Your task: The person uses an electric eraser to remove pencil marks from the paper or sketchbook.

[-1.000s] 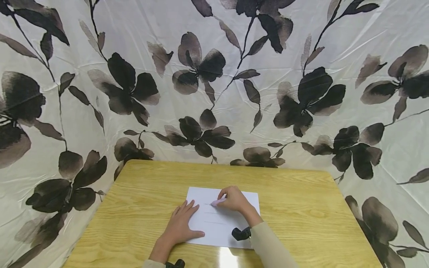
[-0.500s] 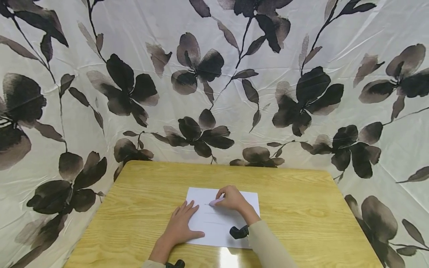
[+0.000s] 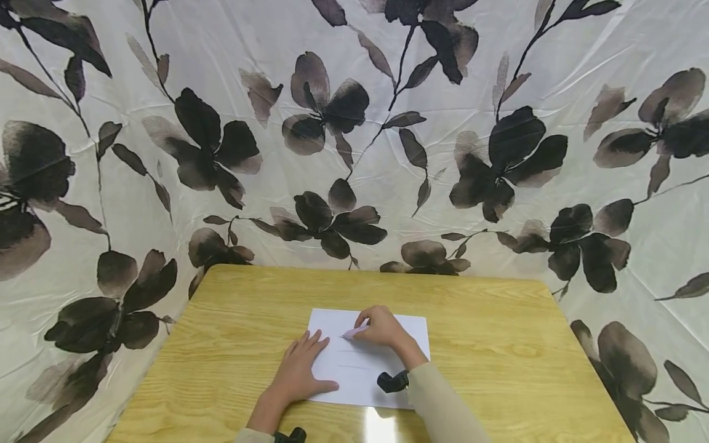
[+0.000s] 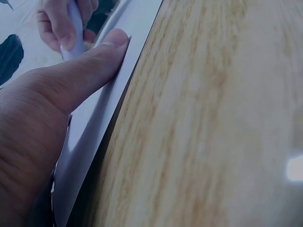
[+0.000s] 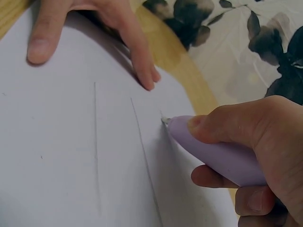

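A white sheet of paper (image 3: pixel 354 391) lies on the wooden table. My left hand (image 3: pixel 299 372) rests on its left part, fingers spread and straight, thumb near the front edge. My right hand (image 3: pixel 384 329) grips a chunky lilac electric eraser (image 5: pixel 213 153) between thumb and fingers. The eraser's small pale tip (image 5: pixel 165 121) is at the paper, with a short bit of pencil line just ahead of it. Two longer pencil lines (image 5: pixel 142 146) run across the sheet nearer to me. In the left wrist view my left thumb (image 4: pixel 97 64) presses on the paper near its edge.
The yellow wood table (image 3: pixel 487 344) extends around the sheet. Behind and beside it hangs a white cloth (image 3: pixel 421 203) with dark flower prints. A black wrist camera (image 3: pixel 392 382) sits on my right wrist, over the paper's lower right.
My right hand has moved slightly left with the eraser, and the bit of pencil line left of its tip has become shorter. My left hand stays in place.
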Demonstrator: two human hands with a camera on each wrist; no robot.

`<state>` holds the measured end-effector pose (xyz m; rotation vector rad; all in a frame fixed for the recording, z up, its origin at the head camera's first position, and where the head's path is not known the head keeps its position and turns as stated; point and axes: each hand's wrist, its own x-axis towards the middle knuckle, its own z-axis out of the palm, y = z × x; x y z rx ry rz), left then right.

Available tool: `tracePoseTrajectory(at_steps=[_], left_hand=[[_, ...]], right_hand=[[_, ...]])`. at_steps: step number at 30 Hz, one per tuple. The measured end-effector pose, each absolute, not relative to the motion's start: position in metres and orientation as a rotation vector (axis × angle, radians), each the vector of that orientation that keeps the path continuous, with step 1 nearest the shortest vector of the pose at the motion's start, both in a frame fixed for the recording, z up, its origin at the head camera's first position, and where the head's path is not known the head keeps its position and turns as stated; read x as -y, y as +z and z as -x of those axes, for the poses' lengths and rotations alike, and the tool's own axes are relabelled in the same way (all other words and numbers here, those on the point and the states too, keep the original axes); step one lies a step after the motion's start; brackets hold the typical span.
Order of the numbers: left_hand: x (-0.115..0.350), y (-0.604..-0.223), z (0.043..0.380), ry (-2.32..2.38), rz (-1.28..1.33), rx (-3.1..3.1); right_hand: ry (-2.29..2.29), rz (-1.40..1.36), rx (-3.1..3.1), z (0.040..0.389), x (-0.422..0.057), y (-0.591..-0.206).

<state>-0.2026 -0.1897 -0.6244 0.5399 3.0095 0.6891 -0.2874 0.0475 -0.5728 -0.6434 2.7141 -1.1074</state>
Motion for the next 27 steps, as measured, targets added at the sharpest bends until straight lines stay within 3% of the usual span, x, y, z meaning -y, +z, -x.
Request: tracePoseTrajectory(at_steps=[27], left_hand=[[0.1902,-0.6179,0.1986,0.696,-0.552,-3.012]], right_hand=[[-1.126,0.615,-2.685,0.2893,-0.041,-0.5759]])
